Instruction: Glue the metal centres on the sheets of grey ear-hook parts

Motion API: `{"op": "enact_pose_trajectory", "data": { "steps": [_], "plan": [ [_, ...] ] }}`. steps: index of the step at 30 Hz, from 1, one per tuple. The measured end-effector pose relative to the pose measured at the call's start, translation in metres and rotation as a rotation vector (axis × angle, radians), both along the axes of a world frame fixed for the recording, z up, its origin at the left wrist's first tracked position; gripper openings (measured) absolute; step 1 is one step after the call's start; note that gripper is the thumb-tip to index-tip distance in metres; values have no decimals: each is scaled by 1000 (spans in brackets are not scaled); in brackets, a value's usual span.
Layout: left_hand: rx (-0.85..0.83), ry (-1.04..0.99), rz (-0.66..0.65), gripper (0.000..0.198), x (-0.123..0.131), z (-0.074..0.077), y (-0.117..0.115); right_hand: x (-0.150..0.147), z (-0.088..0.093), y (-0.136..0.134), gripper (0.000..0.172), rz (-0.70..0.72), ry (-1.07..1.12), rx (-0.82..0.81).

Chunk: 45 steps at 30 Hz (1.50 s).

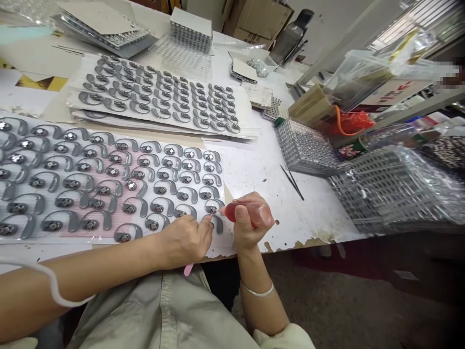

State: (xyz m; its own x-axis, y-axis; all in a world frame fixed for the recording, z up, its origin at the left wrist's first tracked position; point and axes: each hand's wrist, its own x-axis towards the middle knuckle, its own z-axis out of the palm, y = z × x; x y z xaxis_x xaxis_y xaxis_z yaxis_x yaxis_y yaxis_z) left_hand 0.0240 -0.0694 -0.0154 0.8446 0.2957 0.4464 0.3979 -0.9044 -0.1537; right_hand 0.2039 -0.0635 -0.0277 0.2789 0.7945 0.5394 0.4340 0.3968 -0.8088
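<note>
My right hand (247, 230) is wrapped round a small squeeze bottle (250, 213) of red liquid, its narrow nozzle pointing left. That tip is close to a grey curved piece with a round dark centre (211, 209) at the right end of a sheet. Closed in a pinch, my left hand (189, 240) holds a slim pink tool (188, 269), whose flat end sticks out below the palm; its exact kind is hidden. The fingertips of both hands nearly meet over the sheet. Rows of similar grey pieces (160, 188) cover the white and pink sheet (140, 157).
Behind stands a stack of boards (250, 132) bearing more grey pieces. Black tweezers (292, 183) lie on the white table (254, 167) to the right. Farther right are a clear box of small shiny parts (308, 145) and a plastic-wrapped stack (392, 189). A dark bottle (290, 36) stands at the back.
</note>
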Motion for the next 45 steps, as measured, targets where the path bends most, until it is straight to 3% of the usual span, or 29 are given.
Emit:
{"op": "enact_pose_trajectory", "data": {
  "steps": [11,20,45],
  "plan": [
    [-2,6,-3,23,-1,2,1,-6,6,2,14,81,-14,20],
    [-25,25,-12,20,1,-3,1,-8,11,3,10,47,-116,115],
    [-41,-60,-6,18,1,-2,4,-7,7,4,9,37,-70,105]
  ]
}}
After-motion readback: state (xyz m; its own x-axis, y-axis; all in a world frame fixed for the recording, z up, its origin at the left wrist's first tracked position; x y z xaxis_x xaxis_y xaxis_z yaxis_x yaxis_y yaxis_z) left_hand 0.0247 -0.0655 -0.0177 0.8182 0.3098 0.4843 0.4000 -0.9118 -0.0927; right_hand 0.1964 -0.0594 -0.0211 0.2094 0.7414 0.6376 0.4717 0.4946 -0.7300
